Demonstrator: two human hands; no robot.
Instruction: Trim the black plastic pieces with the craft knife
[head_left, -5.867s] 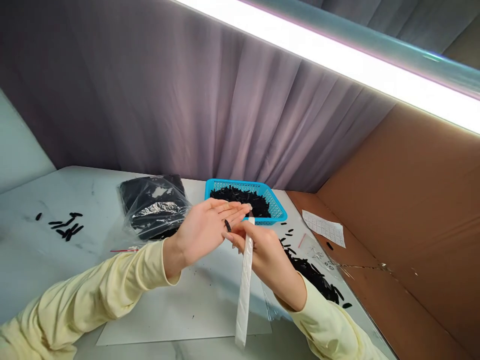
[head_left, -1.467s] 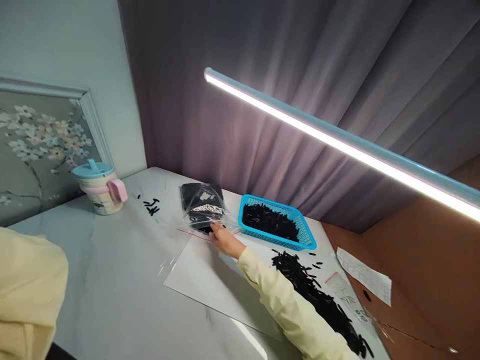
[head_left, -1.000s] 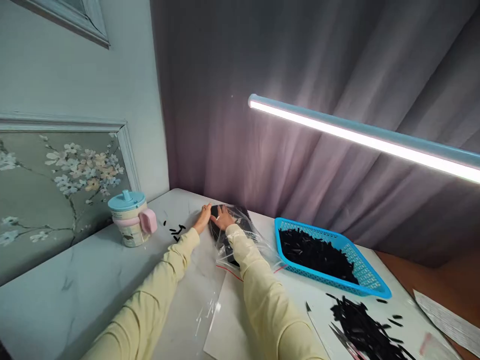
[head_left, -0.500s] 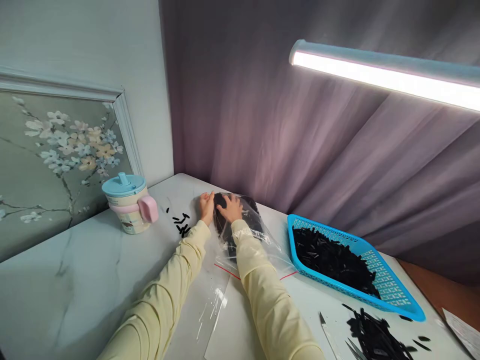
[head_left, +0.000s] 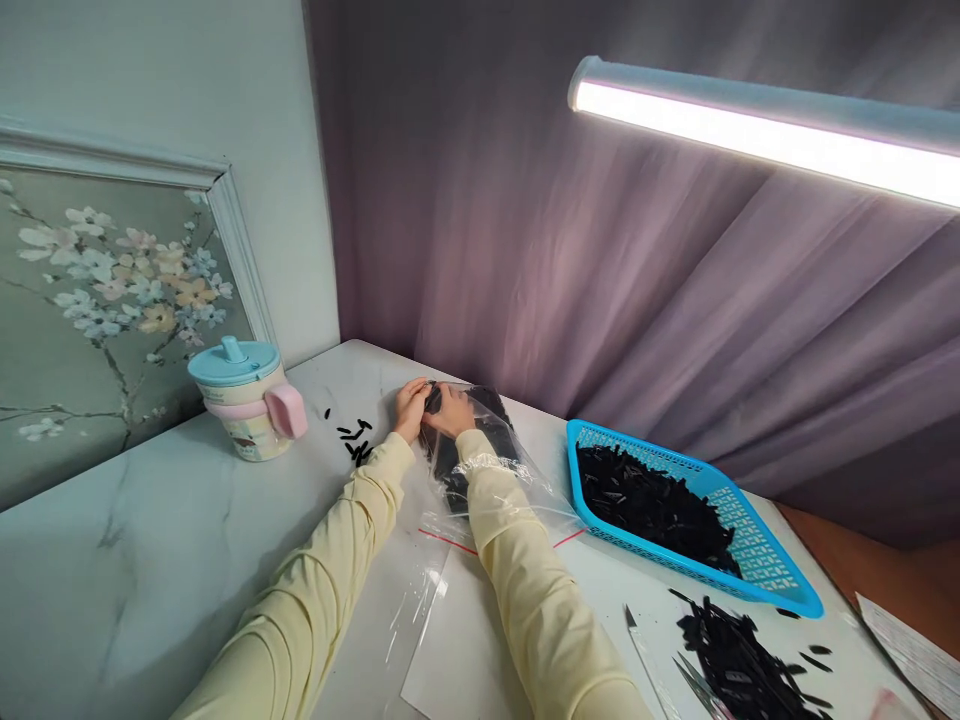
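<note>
Painting [head_left: 112,300] of pale blossoms hangs on the left wall. Below it a cup [head_left: 244,400] with a blue lid and a pink handle stands on the marble table [head_left: 150,540]. Right of the cup a few black pieces [head_left: 354,440] lie loose on the tabletop. Just beside them the left hand [head_left: 411,405] rests at the far end of a clear bag [head_left: 480,470], fingers curled on its edge. The right hand [head_left: 450,410] is touching it from the other side, fingers bent and closed on the plastic over the dark contents; both hands meet at the same corner. The bag lies flat near the table's back edge, close to the curtain [head_left: 600,250], with the right sleeve across it. A white sheet [head_left: 465,660] lies nearer the camera. Further right a blue basket [head_left: 757,560] holds many black pieces, and a heap [head_left: 742,670] of them sits in front of it. A lit lamp tube [head_left: 750,140] hangs above.
</note>
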